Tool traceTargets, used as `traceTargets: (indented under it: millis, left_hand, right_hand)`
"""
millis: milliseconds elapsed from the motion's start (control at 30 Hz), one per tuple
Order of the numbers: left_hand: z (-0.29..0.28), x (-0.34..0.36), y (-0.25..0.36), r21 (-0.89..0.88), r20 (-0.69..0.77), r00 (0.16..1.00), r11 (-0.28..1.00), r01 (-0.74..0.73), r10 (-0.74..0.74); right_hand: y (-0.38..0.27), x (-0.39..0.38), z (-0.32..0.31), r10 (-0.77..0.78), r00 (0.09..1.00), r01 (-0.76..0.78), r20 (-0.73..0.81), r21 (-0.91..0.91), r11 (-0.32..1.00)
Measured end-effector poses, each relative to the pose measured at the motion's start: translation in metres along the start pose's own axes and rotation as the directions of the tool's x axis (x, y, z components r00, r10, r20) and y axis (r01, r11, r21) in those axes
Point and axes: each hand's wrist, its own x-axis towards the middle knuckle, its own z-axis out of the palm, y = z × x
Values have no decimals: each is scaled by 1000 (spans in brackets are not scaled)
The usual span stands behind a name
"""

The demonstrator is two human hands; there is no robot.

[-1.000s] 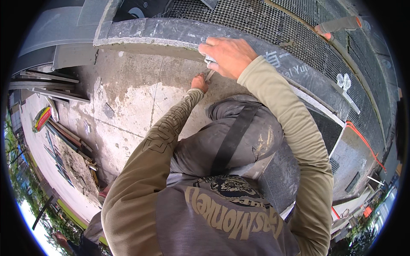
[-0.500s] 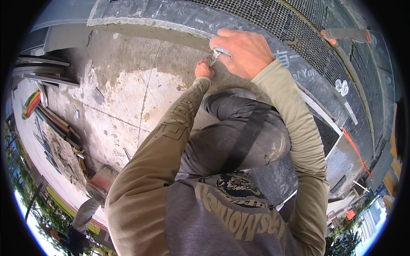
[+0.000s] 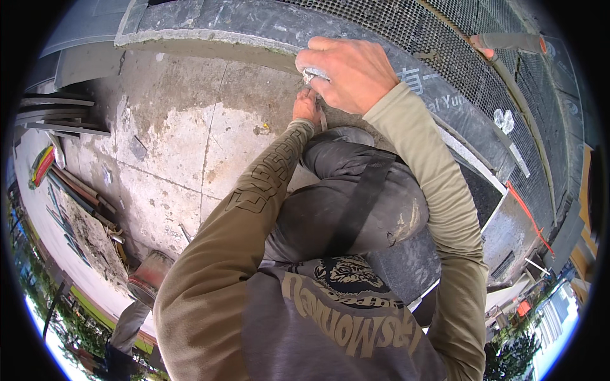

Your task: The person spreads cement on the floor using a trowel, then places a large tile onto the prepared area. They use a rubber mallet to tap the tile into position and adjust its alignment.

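Observation:
My right hand is raised over the front edge of a long dark slab, its fingers curled round a small, crumpled, whitish shiny thing whose kind I cannot make out. Just below it, against the slab's cement-coated front face, is my left hand. Its fingers are bent and drawn together, and whatever they hold is hidden. A thin pale strip shows beside that wrist, above my knee. The two hands nearly touch.
Black mesh covers the ground behind the slab, with crumpled clear plastic and a grey cylinder on it. A bucket, stacked dark panels and another person's sleeve appear left. An orange strap lies right.
My right hand has shifted slightly left and up in the picture, as has most of the scene. My left hand sits closer beneath it, and the pale strip now shows by the left wrist.

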Motion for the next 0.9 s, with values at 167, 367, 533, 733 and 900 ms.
traceTargets:
  millis: [167,367,533,733,900]
  left_hand:
    - [-68,-23,40,372,577,782,776,-510,237]
    - [-81,-23,22,519,542,829,722,-458,137]
    - [-88,-20,14,471,136,949,861,189,-283]
    - [-71,2,26,284,18,941,904,320,-338]
    - [-57,-1,10,241,-103,960,930,277,-260]
  right_hand:
    - [6,-7,4,2,999,-1,-50,15,1000]
    - [-7,5,-2,-28,999,29,-41,15,999]
    - [-4,2,-2,-31,999,31,-37,1,1000]
    - [-4,2,-3,-34,999,33,-40,-16,999]
    - [1,1,2,-73,991,74,-117,8,997]
